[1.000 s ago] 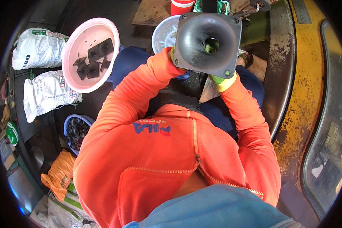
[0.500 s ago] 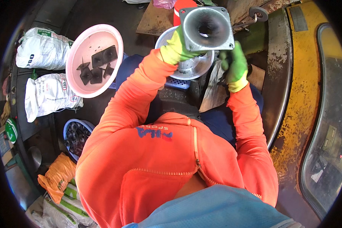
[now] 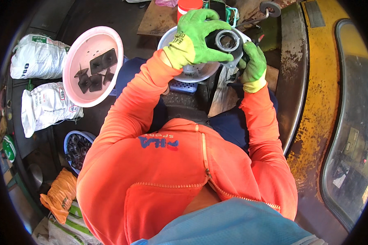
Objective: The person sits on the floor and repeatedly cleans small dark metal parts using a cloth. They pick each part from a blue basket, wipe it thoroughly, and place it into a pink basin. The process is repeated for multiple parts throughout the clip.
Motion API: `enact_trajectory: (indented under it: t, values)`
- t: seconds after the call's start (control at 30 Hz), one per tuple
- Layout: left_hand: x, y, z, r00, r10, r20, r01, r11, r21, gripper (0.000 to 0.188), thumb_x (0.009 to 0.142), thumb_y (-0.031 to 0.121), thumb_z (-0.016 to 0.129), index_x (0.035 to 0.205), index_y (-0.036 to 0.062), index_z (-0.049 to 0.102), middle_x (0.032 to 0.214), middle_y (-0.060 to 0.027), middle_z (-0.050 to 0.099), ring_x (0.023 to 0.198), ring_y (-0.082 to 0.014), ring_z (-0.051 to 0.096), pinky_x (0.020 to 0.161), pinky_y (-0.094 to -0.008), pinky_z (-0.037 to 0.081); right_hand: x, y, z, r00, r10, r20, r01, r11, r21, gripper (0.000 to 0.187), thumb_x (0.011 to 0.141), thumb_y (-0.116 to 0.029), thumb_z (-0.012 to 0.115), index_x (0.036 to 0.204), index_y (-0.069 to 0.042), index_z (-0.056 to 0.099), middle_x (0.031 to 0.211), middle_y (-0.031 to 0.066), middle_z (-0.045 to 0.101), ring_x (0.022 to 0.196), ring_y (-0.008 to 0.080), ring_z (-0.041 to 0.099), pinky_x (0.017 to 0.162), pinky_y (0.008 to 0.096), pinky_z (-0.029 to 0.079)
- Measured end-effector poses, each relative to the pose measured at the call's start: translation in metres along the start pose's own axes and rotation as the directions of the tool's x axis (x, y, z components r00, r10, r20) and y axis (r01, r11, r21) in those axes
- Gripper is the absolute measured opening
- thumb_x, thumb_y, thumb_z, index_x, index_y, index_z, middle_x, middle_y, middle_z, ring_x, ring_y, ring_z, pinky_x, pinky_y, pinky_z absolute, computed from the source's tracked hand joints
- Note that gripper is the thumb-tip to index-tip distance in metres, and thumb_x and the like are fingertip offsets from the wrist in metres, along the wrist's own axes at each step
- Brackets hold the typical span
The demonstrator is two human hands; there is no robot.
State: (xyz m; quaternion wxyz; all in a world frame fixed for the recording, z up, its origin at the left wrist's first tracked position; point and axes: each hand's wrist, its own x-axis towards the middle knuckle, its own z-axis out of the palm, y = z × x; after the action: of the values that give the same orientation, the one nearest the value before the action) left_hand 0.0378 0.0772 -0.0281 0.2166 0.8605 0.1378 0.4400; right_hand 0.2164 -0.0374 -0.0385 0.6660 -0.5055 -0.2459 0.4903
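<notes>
My left hand (image 3: 194, 41), in a green and yellow glove, grips a dark plastic horn (image 3: 216, 42) with its fingers wrapped round the body. The horn's round neck opening faces up at me, and its flat flange edge shows beside my right hand. My right hand (image 3: 254, 65), gloved alike, is closed close against the horn's right edge. Something slim with a red tip (image 3: 261, 38) shows above its fingers; what it is, I cannot make out. Below the horn stands a pale perforated basin (image 3: 198, 73), partly hidden by my left hand.
A pink basin (image 3: 72, 67) holding several dark horn pieces is at left. White sacks (image 3: 39, 57) lie beyond it. Lower down sits a blue basin (image 3: 66, 151) of dark parts. A red container (image 3: 189, 5) stands at the back. A rusty yellow machine panel (image 3: 315, 134) rises at right.
The horn has been turned over: its wide flared mouth faced me before, and now its neck end does. My left hand has come round onto its upper side.
</notes>
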Motion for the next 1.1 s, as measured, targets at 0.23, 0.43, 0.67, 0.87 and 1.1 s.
enact_trajectory:
  t: [0.23,0.43,0.67,0.87,1.1]
  values:
    - [-0.004,0.003,0.003,0.950,0.186,0.252,-0.112,0.952,-0.284,0.063,0.061,0.031,0.085,0.116,0.0097,0.063,0.139,-0.0163,0.048,0.132,-0.0397,0.040,0.107,-0.0496,0.035,-0.003,0.005,-0.002,0.935,0.152,0.322,-0.162,0.987,0.003,0.029,0.095,-0.020,0.051,0.116,-0.001,0.060,0.105,0.0097,0.065,0.095,0.0174,0.063,0.085,0.0308,0.050]
    - [-0.008,0.012,0.007,0.906,-0.405,0.121,0.394,0.706,-0.588,0.039,0.072,0.011,0.081,0.106,0.0043,0.064,0.125,-0.0086,0.061,0.112,-0.0150,0.056,0.097,-0.0303,0.045,0.004,0.016,0.000,0.974,0.171,0.149,-0.176,0.984,0.027,0.041,0.100,-0.040,0.037,0.099,-0.007,0.061,0.070,0.0025,0.057,0.047,0.0124,0.046,0.044,0.0267,0.037]
    - [-0.018,0.025,0.031,0.815,-0.580,0.006,0.459,0.638,-0.618,0.050,0.074,0.014,0.081,0.116,0.0041,0.057,0.110,-0.0058,0.061,0.101,-0.0143,0.057,0.090,-0.0306,0.047,-0.009,0.050,0.019,0.923,-0.300,0.241,0.379,0.817,-0.434,0.037,0.095,-0.016,0.059,0.130,-0.006,0.052,0.119,0.0049,0.061,0.108,0.0160,0.058,0.093,0.0306,0.047]
    - [-0.023,0.028,0.038,0.927,-0.300,-0.223,0.251,0.942,-0.224,0.054,0.066,0.020,0.086,0.107,0.0031,0.056,0.115,-0.0105,0.057,0.104,-0.0195,0.056,0.089,-0.0349,0.047,0.003,0.038,0.029,0.813,-0.487,0.319,0.579,0.733,-0.358,0.027,0.089,-0.013,0.062,0.112,0.000,0.057,0.104,0.0100,0.062,0.094,0.0186,0.061,0.082,0.0309,0.050]
    - [-0.024,0.046,0.044,0.832,-0.537,-0.140,0.341,0.694,-0.634,0.055,0.071,0.013,0.083,0.115,0.0032,0.052,0.115,-0.0096,0.058,0.104,-0.0169,0.057,0.088,-0.0316,0.048,-0.003,0.040,0.032,0.734,-0.555,0.392,0.663,0.459,-0.590,0.020,0.090,-0.015,0.060,0.105,-0.002,0.061,0.098,0.0066,0.065,0.088,0.0177,0.063,0.077,0.0307,0.051]
